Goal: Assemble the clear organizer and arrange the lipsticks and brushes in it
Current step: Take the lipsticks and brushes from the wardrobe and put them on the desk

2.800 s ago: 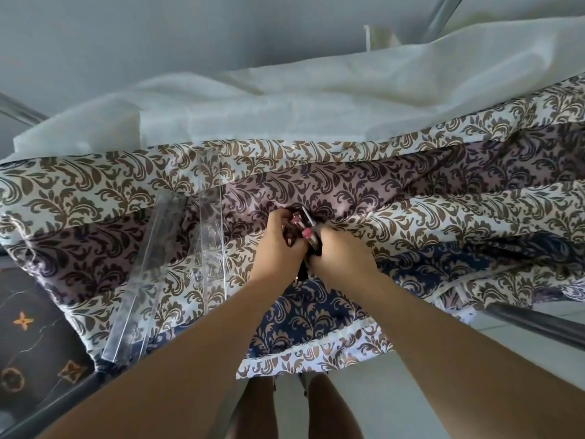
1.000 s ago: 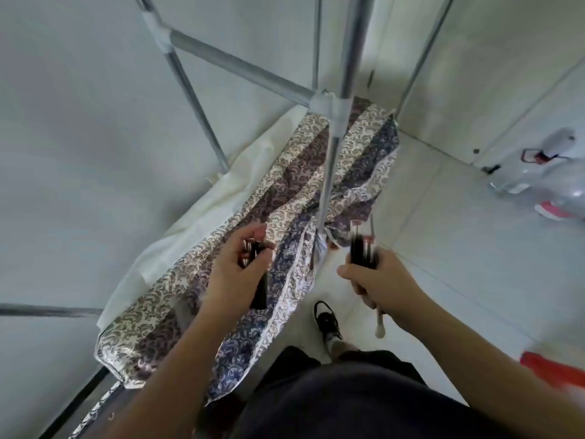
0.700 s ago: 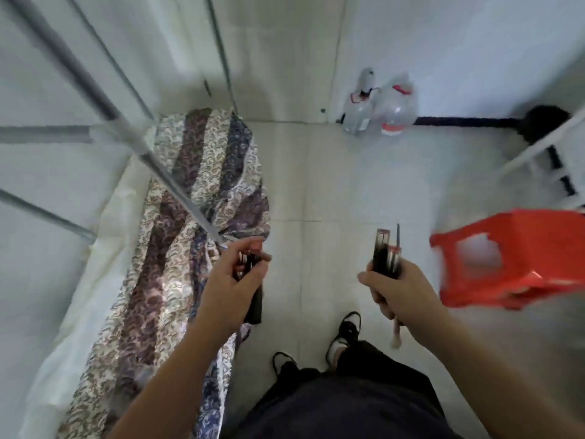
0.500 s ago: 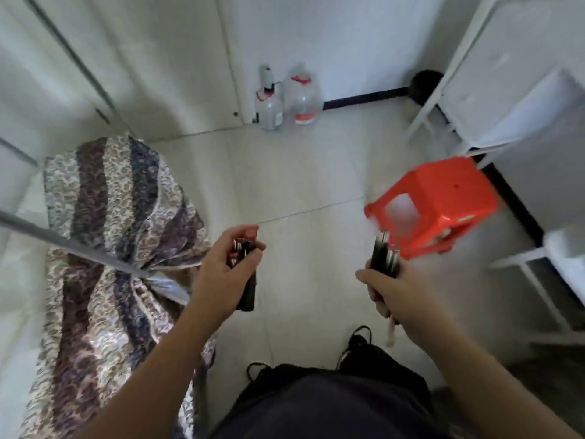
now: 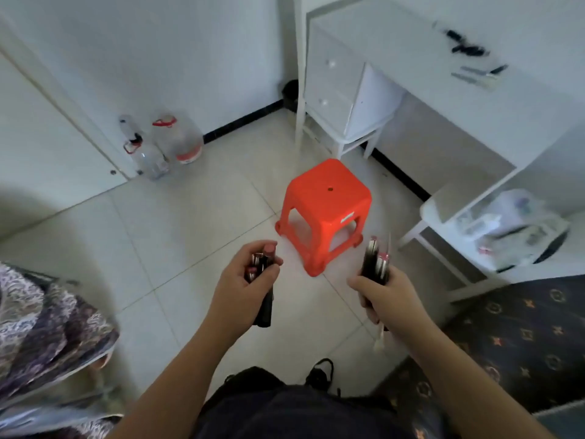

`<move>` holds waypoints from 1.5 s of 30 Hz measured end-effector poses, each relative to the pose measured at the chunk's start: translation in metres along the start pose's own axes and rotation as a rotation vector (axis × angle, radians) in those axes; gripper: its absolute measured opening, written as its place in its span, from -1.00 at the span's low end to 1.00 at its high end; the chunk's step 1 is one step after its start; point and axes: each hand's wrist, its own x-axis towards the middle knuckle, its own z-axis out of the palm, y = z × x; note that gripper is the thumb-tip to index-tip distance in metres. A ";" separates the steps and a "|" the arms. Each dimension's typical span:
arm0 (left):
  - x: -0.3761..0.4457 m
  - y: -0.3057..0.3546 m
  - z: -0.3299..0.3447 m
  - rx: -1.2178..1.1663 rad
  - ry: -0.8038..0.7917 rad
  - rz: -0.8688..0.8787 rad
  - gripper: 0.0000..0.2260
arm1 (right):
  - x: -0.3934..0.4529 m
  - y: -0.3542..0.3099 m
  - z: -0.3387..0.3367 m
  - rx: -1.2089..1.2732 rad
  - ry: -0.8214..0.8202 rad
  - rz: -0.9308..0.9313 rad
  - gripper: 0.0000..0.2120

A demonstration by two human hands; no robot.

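My left hand (image 5: 243,288) is shut on a bundle of lipsticks (image 5: 261,259), with pink tips showing at the top and a black tube sticking out below the palm. My right hand (image 5: 387,296) is shut on a bundle of brushes and lipsticks (image 5: 375,259); a pale brush tip hangs down under the fist. Both hands are held over the tiled floor, just in front of a red stool. More dark brushes (image 5: 467,47) lie on the white desk top at the far right. The clear organizer is not in view.
A red plastic stool (image 5: 326,204) stands on the floor ahead. A white desk (image 5: 411,58) with drawers fills the upper right. Two plastic bottles (image 5: 164,144) stand by the wall. The patterned bedding (image 5: 47,331) is at lower left, a dark patterned rug (image 5: 522,337) at lower right.
The view has swung right, away from the bed, to the floor, stool and desk. My hands, which were together on the bedding, have separated, each carrying its own bundle.
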 end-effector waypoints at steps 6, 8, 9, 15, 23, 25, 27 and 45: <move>0.071 0.021 0.065 0.065 -0.107 -0.004 -0.68 | 0.045 -0.003 -0.077 0.213 0.140 0.078 -0.86; 0.099 0.029 0.083 0.085 -0.136 0.007 -0.71 | 0.063 -0.002 -0.094 0.284 0.180 0.104 -0.86; 0.116 0.032 0.092 0.095 -0.150 0.014 -0.71 | 0.074 -0.002 -0.102 0.290 0.198 0.106 -0.85; 0.235 0.057 0.148 0.133 -0.267 0.089 -0.64 | 0.149 -0.028 -0.152 0.292 0.344 0.092 -0.84; 0.375 0.109 0.219 0.230 -0.436 0.147 -0.72 | 0.227 -0.081 -0.228 0.284 0.506 0.069 -0.83; 0.403 0.125 0.238 0.216 -0.465 0.168 -0.73 | 0.248 -0.096 -0.246 0.260 0.494 0.066 -0.77; 0.431 0.140 0.259 0.211 -0.505 0.202 -0.79 | 0.272 -0.111 -0.267 0.231 0.500 0.065 -0.70; 0.696 0.161 0.508 0.553 -0.406 0.264 -0.72 | 0.565 -0.160 -0.479 -0.210 0.574 0.165 -0.59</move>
